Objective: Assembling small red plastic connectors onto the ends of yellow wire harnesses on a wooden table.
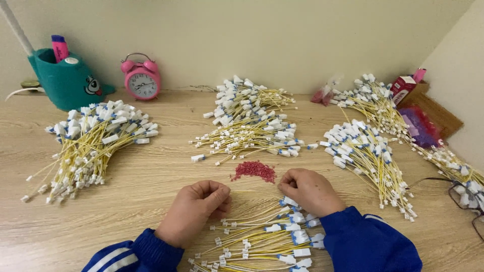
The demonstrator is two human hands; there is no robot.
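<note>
Looking down at the desk [151, 176], I see both hands low in the middle, blue sleeves at the bottom edge. My left hand [194, 211] is curled, thumb and forefinger pinched together on a thin yellow wire [252, 191] that runs across to the right hand [308, 190]. That hand is curled too, fingertips closed on the wire's other end, knuckles up, resting on the near bundle [262, 239].

The wire is fine, pale yellow and nearly straight between the two hands, sitting just below the red bits [254, 170]. I can't make out a connector on it; the fingers hide both ends.

The near bundle fans out beneath the hands: many yellow wires, white plugs with blue marks at the right end, small white tips at the left. It reaches down to the bottom edge between the sleeves.

The red bits form a small loose heap, just beyond the hands, not touching them.

Around it all lie more wire heaps: one at left [88, 146], two in the centre back [249, 121], one at right [365, 156], another along the far right [383, 106]. A pink clock [142, 78] stands against the wall, a teal holder [68, 80] beside it. Glasses [466, 199] lie at the right edge.
</note>
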